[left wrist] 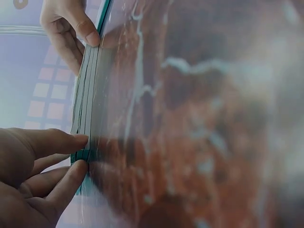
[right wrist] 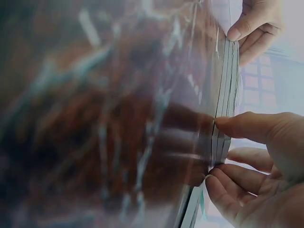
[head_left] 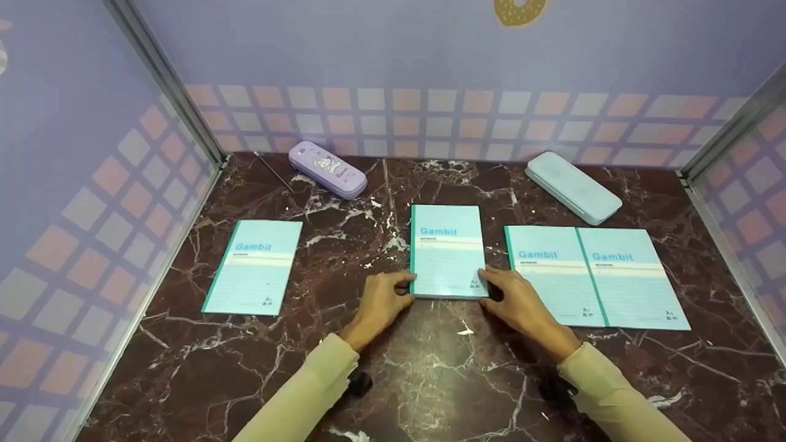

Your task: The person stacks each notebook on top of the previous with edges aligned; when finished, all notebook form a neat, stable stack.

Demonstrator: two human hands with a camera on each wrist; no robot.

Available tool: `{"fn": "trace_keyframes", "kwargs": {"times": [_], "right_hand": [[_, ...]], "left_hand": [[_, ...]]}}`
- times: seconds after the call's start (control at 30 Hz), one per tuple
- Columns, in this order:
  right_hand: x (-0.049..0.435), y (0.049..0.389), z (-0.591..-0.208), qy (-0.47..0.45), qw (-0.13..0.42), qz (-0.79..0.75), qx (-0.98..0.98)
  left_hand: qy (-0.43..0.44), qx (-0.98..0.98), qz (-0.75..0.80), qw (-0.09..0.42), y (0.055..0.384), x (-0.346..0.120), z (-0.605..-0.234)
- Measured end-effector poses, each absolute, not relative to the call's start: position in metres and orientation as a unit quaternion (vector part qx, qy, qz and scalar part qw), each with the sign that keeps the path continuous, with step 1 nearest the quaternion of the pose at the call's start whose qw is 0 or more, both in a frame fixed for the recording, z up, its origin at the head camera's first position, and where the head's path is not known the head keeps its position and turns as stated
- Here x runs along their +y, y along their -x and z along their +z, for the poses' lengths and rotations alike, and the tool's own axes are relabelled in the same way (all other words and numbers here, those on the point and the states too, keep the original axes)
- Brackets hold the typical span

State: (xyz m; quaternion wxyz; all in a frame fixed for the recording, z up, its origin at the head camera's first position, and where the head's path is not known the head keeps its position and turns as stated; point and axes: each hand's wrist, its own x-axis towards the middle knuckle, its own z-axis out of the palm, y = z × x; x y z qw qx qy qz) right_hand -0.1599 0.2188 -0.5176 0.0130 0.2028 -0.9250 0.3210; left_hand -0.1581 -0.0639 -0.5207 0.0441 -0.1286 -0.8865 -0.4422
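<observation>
A small stack of pale blue Gambit notebooks point(head_left: 448, 252) with green spines lies in the middle of the table. At its near left corner, my left hand point(head_left: 384, 301) pinches the spine side and the near edge between fingers and thumb. The right hand point(head_left: 516, 301) does the same at the near right corner, thumb on the near edge and fingers along the side. Several layered page edges point(left wrist: 86, 95) show in the left wrist view. Seen from the right wrist, the stacked edges point(right wrist: 225, 90) lie nearly flush between both hands.
One more notebook point(head_left: 253, 267) lies at the left. Two notebooks point(head_left: 632, 276) sit side by side at the right, close to the right hand. Toward the back wall are a purple pencil case point(head_left: 328, 170), a thin pencil-like stick point(head_left: 273, 172) and a pale blue case point(head_left: 574, 187).
</observation>
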Motion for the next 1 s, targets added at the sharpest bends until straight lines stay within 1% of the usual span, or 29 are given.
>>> {"fn": "trace_keyframes", "kwargs": {"times": [0.27,0.47,0.63,0.83,1.0], "right_hand": [[0.2205,0.1603,-0.5181,-0.203,0.029,0.327,-0.922],[0.2221,0.1611,-0.5192,-0.204,0.034,0.336,-0.919],[0.2242,0.1633,-0.5199,-0.204,0.033,0.337,-0.918],[0.2253,0.1626,-0.5171,-0.197,0.016,0.332,-0.922],[0.2259,0.1630,-0.5199,-0.202,0.028,0.335,-0.920]], "left_hand": [[0.121,-0.889,-0.439,0.051,0.1579,-0.0628,-0.5221],[0.105,-0.884,-0.453,0.040,0.1584,-0.0627,-0.5239],[0.098,-0.880,-0.463,0.038,0.1598,-0.0637,-0.5238],[0.102,-0.884,-0.453,0.044,0.1589,-0.0640,-0.5252],[0.100,-0.885,-0.452,0.041,0.1593,-0.0634,-0.5257]]}}
